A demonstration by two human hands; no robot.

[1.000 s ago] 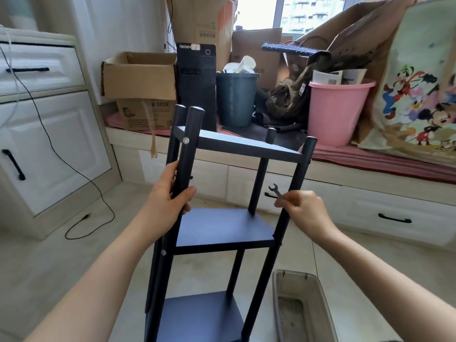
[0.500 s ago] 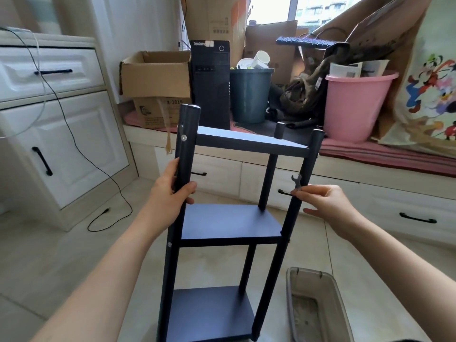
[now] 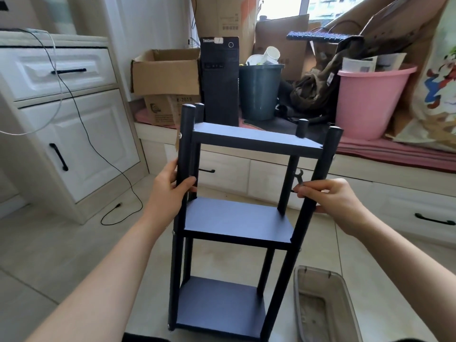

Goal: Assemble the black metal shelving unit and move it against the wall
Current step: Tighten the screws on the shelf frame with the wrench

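The black metal shelving unit (image 3: 237,218) stands upright on the tiled floor in front of me, with three dark shelves and four round posts. My left hand (image 3: 170,191) grips the near left post just above the middle shelf. My right hand (image 3: 330,198) wraps around the near right post at the same height, and it also pinches a small black wrench (image 3: 299,177) that sticks up beside the post.
A grey plastic tray (image 3: 323,307) lies on the floor at the lower right. Behind the unit runs a window bench with drawers, carrying cardboard boxes (image 3: 165,72), a computer tower (image 3: 219,80), a dark bin (image 3: 260,91) and a pink bucket (image 3: 370,99). A white cabinet (image 3: 61,134) with a trailing cable stands left.
The unit has turned so its front faces me squarely. My right hand has closed around the right post, still holding the wrench. My left hand keeps its grip.
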